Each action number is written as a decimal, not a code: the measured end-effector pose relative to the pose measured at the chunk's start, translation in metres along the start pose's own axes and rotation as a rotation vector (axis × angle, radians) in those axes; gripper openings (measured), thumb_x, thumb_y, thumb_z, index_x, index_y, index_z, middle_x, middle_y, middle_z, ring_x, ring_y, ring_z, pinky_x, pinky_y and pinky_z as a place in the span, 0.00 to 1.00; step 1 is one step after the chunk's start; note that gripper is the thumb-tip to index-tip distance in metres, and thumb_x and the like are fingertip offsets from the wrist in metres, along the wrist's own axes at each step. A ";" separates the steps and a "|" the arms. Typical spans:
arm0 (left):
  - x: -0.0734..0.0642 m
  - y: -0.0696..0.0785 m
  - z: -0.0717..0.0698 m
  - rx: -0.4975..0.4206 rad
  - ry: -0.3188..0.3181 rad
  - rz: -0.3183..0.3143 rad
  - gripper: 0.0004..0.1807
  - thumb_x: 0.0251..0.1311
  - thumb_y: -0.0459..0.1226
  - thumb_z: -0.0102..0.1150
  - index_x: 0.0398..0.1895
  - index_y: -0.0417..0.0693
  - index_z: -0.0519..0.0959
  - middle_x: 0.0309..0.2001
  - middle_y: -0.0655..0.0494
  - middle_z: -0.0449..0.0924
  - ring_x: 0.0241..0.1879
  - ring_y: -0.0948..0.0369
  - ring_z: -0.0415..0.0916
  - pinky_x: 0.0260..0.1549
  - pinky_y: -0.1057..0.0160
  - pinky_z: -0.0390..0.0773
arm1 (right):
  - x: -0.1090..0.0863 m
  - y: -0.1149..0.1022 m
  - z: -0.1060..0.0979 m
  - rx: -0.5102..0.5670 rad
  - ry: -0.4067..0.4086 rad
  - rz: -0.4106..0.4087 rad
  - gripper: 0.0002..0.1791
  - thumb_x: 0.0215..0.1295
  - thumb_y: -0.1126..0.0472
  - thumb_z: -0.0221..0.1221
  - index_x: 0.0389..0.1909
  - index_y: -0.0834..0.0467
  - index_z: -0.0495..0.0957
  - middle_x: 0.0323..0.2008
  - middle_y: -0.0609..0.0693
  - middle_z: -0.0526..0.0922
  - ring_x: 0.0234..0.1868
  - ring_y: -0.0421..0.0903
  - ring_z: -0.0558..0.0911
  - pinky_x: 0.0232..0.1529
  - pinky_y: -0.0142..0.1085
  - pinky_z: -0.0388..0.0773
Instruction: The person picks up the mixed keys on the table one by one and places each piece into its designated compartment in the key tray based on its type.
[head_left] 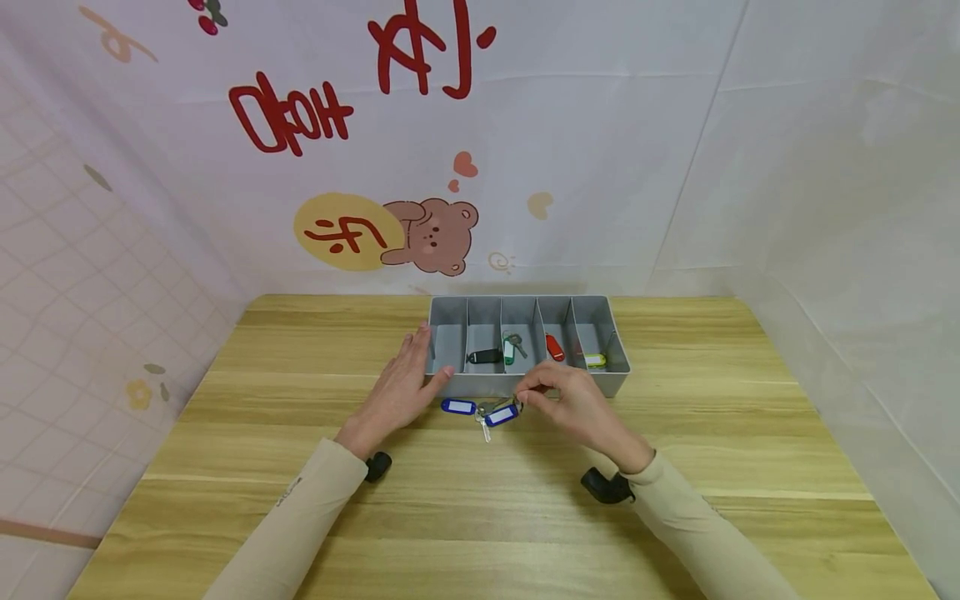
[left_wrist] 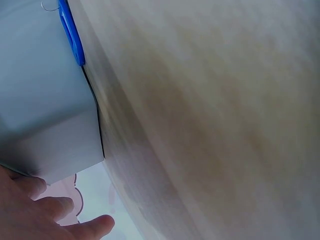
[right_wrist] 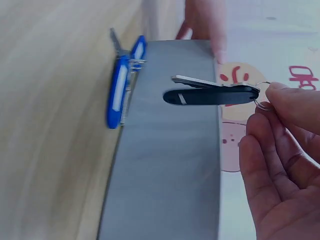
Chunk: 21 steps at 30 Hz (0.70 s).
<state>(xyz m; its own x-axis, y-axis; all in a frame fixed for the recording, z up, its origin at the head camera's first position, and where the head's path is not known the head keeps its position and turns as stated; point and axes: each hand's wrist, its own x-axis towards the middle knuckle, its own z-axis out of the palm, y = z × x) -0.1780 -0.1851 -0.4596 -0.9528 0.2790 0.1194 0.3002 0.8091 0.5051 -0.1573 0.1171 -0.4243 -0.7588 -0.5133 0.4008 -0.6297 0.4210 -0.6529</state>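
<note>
A grey divided box (head_left: 528, 385) stands on the table. My left hand (head_left: 399, 379) rests at its left end with fingers extended, the thumb at the front rim; its fingertips (left_wrist: 102, 225) show by the box's corner in the left wrist view. My right hand (head_left: 573, 404) is at the box's front, thumb and finger pinching a small metal ring. From that ring hang a black key tag (right_wrist: 210, 96) and a key (right_wrist: 192, 81), seen in the right wrist view. In front of the box are two blue key tags, one left (head_left: 458, 407) and one right (head_left: 501, 415), with keys (head_left: 485, 427).
The box's compartments hold another black tag (head_left: 483, 357), a green tag (head_left: 509, 351) with a key, a red tag (head_left: 554, 347) and a yellow tag (head_left: 595, 360). Behind the wooden table (head_left: 480, 517) hangs a white printed cloth (head_left: 585, 125).
</note>
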 end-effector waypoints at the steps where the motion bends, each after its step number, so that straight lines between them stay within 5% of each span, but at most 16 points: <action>1: 0.000 0.000 0.000 -0.001 -0.001 -0.001 0.48 0.78 0.60 0.43 0.84 0.39 0.40 0.84 0.42 0.40 0.81 0.39 0.42 0.71 0.33 0.57 | 0.001 -0.001 -0.001 0.002 0.005 0.002 0.03 0.63 0.67 0.71 0.36 0.57 0.88 0.37 0.40 0.85 0.37 0.37 0.82 0.37 0.33 0.82; 21: -0.001 0.001 0.001 -0.012 -0.008 -0.010 0.48 0.78 0.59 0.44 0.84 0.40 0.39 0.84 0.46 0.36 0.82 0.43 0.37 0.73 0.35 0.54 | 0.032 -0.018 0.005 0.065 0.147 0.027 0.04 0.70 0.60 0.67 0.42 0.53 0.88 0.41 0.39 0.85 0.42 0.38 0.83 0.42 0.40 0.81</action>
<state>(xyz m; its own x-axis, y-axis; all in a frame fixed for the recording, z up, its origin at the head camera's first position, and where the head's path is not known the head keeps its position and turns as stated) -0.1773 -0.1844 -0.4599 -0.9554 0.2752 0.1074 0.2902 0.8059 0.5161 -0.1695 0.0893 -0.4024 -0.7944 -0.3856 0.4693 -0.6004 0.3811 -0.7031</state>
